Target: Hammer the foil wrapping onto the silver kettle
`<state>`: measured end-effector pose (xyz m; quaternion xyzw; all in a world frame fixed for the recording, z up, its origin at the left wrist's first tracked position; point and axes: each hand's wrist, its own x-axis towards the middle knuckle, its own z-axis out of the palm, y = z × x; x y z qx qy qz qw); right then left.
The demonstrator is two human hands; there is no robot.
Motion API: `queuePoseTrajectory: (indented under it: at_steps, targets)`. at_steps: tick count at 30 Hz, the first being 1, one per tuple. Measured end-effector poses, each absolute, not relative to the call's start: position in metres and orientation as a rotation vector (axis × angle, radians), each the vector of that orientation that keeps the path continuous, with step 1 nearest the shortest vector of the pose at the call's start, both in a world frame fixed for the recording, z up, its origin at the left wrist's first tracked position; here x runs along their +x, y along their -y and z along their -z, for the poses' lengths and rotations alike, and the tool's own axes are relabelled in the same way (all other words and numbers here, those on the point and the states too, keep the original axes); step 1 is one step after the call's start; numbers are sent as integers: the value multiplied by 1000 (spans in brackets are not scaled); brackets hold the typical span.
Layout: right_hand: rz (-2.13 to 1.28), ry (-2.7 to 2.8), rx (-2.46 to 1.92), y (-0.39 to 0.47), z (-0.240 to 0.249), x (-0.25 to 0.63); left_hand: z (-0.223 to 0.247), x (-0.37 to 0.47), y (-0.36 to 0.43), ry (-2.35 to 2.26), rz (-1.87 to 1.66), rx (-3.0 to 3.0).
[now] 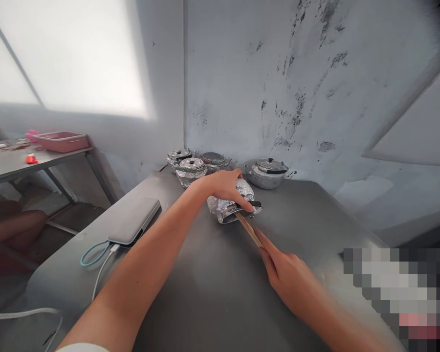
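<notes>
A small silver metal pot (217, 208) lies tipped on its side on the grey table, its opening facing me. My left hand (227, 187) is wrapped over the top of it, thumb near the black handle at the rim. In my right hand (286, 271) is a bundle of thin wooden sticks (250, 230), gripped between thumb and fingers. The far ends of the sticks reach the pot's opening; their tips are hidden there.
Several lidded silver pots, one of them wide (267, 176), stand near the wall. A power bank (134, 222) with cables lies at left on the grey table (198, 288). A pink basket (64, 142) is on another table; a person's bare limb (14, 227) shows below.
</notes>
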<state>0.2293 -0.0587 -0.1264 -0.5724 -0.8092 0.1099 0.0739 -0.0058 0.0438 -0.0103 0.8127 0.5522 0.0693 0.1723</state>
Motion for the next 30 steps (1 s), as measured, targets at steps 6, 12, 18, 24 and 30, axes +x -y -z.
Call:
queuePoseTrajectory:
  at_steps: [6,12,18,24,30]
  targets:
    - [-307,2403,-1647,59,122,228,9,-7,-43,-1577,-203,2293]
    - [-313,2359,-1625,60,118,228,7,-7,-43,-1575,-179,2291]
    - [-393,2389,-1644,60,125,229,6,-6,-41,-1594,-171,2267]
    - [-351,2420,-1705,59,124,228,7,-7,-42,-1600,-173,2272]
    - [-353,2438,-1681,60,120,225,8,-9,-43,-1592,-180,2275]
